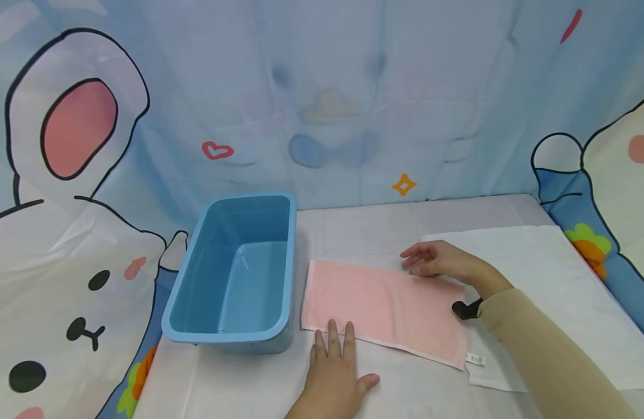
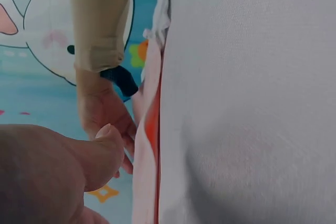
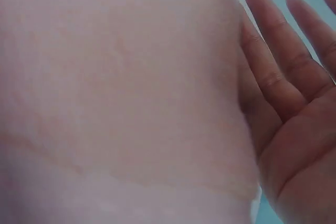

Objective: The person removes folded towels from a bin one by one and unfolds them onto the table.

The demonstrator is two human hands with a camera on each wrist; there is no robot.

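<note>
A pink towel (image 1: 374, 305) lies folded on the white-covered table, a small white tag (image 1: 476, 359) at its near right corner. My left hand (image 1: 333, 372) lies with fingers spread, its fingertips on the towel's near edge. Over the far edge, toward the right, is my right hand (image 1: 441, 259), fingers loosely bent and nothing seen in them. The left wrist view shows the towel (image 2: 147, 156) edge-on with a gap between its layers, and the right hand (image 2: 107, 111) beyond it. In the right wrist view the right hand's fingers (image 3: 278, 40) are extended beside the towel (image 3: 131, 103).
An open blue plastic basin (image 1: 230, 279) stands left of the towel, with nothing inside. A white cloth (image 1: 552, 302) lies flat at the right, partly beneath the right forearm. A cartoon-printed curtain (image 1: 342, 105) hangs behind the table (image 1: 353, 230) and at both sides.
</note>
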